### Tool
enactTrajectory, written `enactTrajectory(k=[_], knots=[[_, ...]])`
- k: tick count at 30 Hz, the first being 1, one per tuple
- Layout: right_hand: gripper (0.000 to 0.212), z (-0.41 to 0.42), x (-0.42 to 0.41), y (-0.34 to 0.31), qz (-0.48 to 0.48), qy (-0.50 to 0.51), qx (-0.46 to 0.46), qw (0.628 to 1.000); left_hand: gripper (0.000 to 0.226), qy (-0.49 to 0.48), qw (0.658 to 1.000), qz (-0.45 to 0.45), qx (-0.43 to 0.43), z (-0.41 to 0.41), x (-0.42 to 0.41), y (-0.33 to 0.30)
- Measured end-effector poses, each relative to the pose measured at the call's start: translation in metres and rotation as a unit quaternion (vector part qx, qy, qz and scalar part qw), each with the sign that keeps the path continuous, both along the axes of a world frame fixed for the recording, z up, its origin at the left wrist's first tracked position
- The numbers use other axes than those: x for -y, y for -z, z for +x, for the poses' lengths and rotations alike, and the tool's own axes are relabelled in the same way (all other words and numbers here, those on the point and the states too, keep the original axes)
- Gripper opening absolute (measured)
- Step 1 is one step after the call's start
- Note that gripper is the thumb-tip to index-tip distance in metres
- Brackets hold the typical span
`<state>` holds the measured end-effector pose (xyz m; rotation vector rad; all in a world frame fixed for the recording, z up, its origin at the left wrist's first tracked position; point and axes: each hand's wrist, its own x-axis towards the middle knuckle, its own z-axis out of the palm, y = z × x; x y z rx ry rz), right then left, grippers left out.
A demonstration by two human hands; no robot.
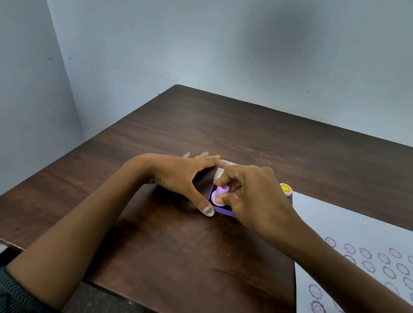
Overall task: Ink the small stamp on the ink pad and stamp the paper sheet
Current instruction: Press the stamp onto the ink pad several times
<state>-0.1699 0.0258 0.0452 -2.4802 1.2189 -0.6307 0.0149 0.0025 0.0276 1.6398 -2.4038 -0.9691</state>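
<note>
The small lilac stamp [219, 195] stands on the dark pad inside the purple ink pad case [223, 211], near the middle of the table. My right hand [252, 200] pinches the stamp's handle between thumb and fingers. My left hand [185, 177] rests with fingers spread against the case's left side and its white lid [222, 167], thumb at the near corner. The white paper sheet [361, 233] lies to the right, printed with several purple smiley-flower marks.
A second small stamp with a yellow smiley top [285, 189] stands just past the paper's far left corner. The dark wooden table [164, 241] fits into a corner of grey-blue walls, with its left and near edges close by.
</note>
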Motion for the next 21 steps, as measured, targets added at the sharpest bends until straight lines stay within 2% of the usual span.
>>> enactTrajectory(k=[15,21], knots=[[0.014,0.001,-0.001,0.0,-0.01,0.001,-0.005,1.0,0.099,0.005,1.0,-0.004,-0.005,0.0,0.0,0.0],[0.015,0.004,0.0,-0.007,0.014,-0.006,-0.015,1.0,0.102,0.004,1.0,-0.005,-0.002,-0.001,0.0,0.001]])
